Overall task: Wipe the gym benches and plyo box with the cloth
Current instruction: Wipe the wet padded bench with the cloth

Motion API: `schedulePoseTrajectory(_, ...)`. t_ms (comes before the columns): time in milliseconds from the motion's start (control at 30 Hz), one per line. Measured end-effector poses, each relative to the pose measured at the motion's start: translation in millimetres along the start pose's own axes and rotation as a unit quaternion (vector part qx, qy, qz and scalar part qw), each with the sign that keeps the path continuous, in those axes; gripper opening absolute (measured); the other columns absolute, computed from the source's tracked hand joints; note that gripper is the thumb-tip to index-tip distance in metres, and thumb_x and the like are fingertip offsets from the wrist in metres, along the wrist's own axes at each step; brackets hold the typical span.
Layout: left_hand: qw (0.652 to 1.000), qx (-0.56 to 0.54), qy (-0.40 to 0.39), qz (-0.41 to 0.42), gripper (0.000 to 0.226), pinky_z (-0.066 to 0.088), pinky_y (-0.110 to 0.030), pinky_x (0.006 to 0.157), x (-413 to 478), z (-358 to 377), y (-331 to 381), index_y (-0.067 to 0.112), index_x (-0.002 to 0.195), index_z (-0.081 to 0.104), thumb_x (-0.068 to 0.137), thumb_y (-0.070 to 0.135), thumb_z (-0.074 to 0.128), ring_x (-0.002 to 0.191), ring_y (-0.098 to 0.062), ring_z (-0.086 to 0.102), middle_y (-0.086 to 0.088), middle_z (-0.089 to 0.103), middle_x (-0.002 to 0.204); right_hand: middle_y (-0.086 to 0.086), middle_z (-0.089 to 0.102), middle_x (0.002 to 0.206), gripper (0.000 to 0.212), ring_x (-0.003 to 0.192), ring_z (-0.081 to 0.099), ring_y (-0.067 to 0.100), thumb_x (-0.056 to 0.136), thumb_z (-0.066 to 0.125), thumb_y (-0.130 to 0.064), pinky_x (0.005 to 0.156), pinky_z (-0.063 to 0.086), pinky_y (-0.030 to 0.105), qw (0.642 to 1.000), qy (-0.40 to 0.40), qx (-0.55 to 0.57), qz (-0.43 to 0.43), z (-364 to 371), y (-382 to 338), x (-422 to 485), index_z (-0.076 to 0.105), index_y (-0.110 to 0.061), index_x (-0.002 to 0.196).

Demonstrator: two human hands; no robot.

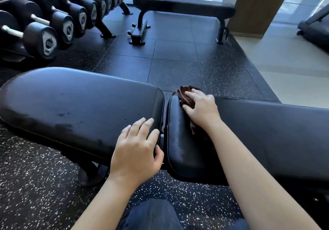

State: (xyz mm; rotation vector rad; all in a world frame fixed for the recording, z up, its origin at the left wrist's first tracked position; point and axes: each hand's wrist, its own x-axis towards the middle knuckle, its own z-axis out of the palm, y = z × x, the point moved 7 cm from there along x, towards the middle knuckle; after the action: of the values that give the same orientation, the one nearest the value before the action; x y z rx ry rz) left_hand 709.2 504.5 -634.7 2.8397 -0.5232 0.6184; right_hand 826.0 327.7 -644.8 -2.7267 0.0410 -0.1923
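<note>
A black padded gym bench lies across the foreground in two parts: a wide pad [74, 108] on the left and a long pad [267, 131] on the right, split by a narrow gap. My left hand [137, 149] rests flat on the near right corner of the wide pad, thumb at the gap. My right hand [201, 108] presses a dark brown cloth [186, 96] onto the far left end of the long pad, fingers spread over it. Part of the cloth shows under my wrist. A second black bench [187, 4] stands at the back by the window.
A rack of black dumbbells [53, 25] runs along the left. Speckled rubber floor tiles [174, 55] lie between the two benches. A wooden pillar [258, 7] and a treadmill [315, 28] stand at the right on pale flooring. My knee [151, 215] is at the bottom.
</note>
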Motion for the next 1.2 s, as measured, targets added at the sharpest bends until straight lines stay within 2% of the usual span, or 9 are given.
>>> schedulePoseTrajectory(133,1.0,0.002,0.004,0.0,0.037,0.047,-0.043,0.089,-0.8,0.0,1.4,0.011,0.089,0.071,0.073,0.026,0.042,0.109,-0.029,0.06,-0.01,0.066,0.115,-0.006,0.04,0.144,0.05,0.115,0.039,0.03,0.083,0.064,-0.027,0.101,0.029,0.032,0.996,0.011,0.027,-0.09,-7.5,-19.5,-79.7,0.051,-0.028,0.131)
schedulePoseTrajectory(200,1.0,0.006,0.003,0.0,0.037,0.047,-0.043,0.089,-0.4,0.7,1.6,0.01,0.089,0.071,0.073,0.026,0.042,0.109,-0.029,0.06,-0.01,0.066,0.115,-0.006,0.044,0.141,0.046,0.11,0.04,0.03,0.082,0.064,-0.019,0.099,0.029,0.03,0.994,0.02,0.052,-0.095,-8.2,-19.3,-88.7,0.055,-0.027,0.127)
schedulePoseTrajectory(300,1.0,0.011,0.002,0.004,0.037,0.047,-0.043,0.088,0.1,1.6,2.1,0.01,0.089,0.071,0.072,0.025,0.042,0.109,-0.029,0.06,-0.011,0.066,0.115,-0.002,0.047,0.14,0.043,0.115,0.044,0.031,0.082,0.062,-0.014,0.097,0.027,0.027,0.995,0.017,0.048,-0.085,0.8,-19.2,-47.1,0.058,-0.024,0.124)
schedulePoseTrajectory(400,1.0,0.007,0.006,0.004,0.037,0.047,-0.042,0.088,-0.2,1.3,1.7,0.01,0.089,0.071,0.072,0.025,0.043,0.109,-0.029,0.06,-0.011,0.066,0.115,-0.003,0.046,0.141,0.038,0.123,0.042,0.03,0.086,0.059,-0.021,0.099,0.026,0.028,0.996,-0.018,0.015,-0.088,19.3,-29.9,15.0,0.058,-0.026,0.123)
schedulePoseTrajectory(567,1.0,0.006,0.02,0.001,0.036,0.039,-0.039,0.089,0.4,-2.3,0.2,0.01,0.087,0.071,0.07,0.024,0.044,0.107,-0.03,0.06,-0.011,0.066,0.113,-0.01,0.046,0.136,0.029,0.117,0.034,0.032,0.092,0.05,-0.034,0.101,0.034,0.039,0.993,-0.069,-0.059,-0.079,28.7,-46.2,38.9,0.058,-0.035,0.12)
schedulePoseTrajectory(867,1.0,0.01,0.0,-0.006,0.038,0.039,-0.04,0.089,0.2,-1.7,-0.3,0.01,0.089,0.071,0.07,0.026,0.042,0.108,-0.03,0.06,-0.01,0.066,0.113,-0.012,0.059,0.123,0.03,0.092,0.044,0.027,0.078,0.056,-0.033,0.084,0.043,0.037,0.976,0.006,0.057,-0.21,-1.6,-46.8,-108.8,0.069,-0.028,0.104)
schedulePoseTrajectory(967,1.0,0.009,-0.004,-0.005,0.038,0.041,-0.04,0.088,-0.2,-1.5,0.3,0.01,0.088,0.071,0.071,0.026,0.042,0.107,-0.029,0.06,-0.01,0.066,0.113,-0.015,0.056,0.124,0.026,0.099,0.042,0.023,0.08,0.062,-0.028,0.093,0.031,0.021,0.976,-0.035,0.087,-0.195,1.6,-38.4,-93.1,0.069,-0.031,0.105)
schedulePoseTrajectory(1033,1.0,0.006,0.002,-0.006,0.038,0.039,-0.039,0.089,-0.7,-1.7,-0.4,0.01,0.088,0.071,0.07,0.026,0.042,0.107,-0.029,0.06,-0.01,0.066,0.113,-0.015,0.057,0.125,0.028,0.108,0.047,0.024,0.078,0.064,-0.027,0.091,0.023,0.009,0.979,-0.03,0.096,-0.179,7.3,-35.3,-67.8,0.068,-0.034,0.105)
schedulePoseTrajectory(1200,1.0,0.006,-0.003,-0.003,0.036,0.043,-0.038,0.087,-0.8,-0.5,-1.0,0.011,0.087,0.071,0.07,0.026,0.043,0.107,-0.028,0.06,-0.008,0.067,0.113,-0.017,0.047,0.136,0.032,0.11,0.038,0.022,0.085,0.061,-0.028,0.097,0.034,0.029,0.994,-0.013,0.032,-0.099,10.3,-41.1,-44.1,0.062,-0.033,0.117)
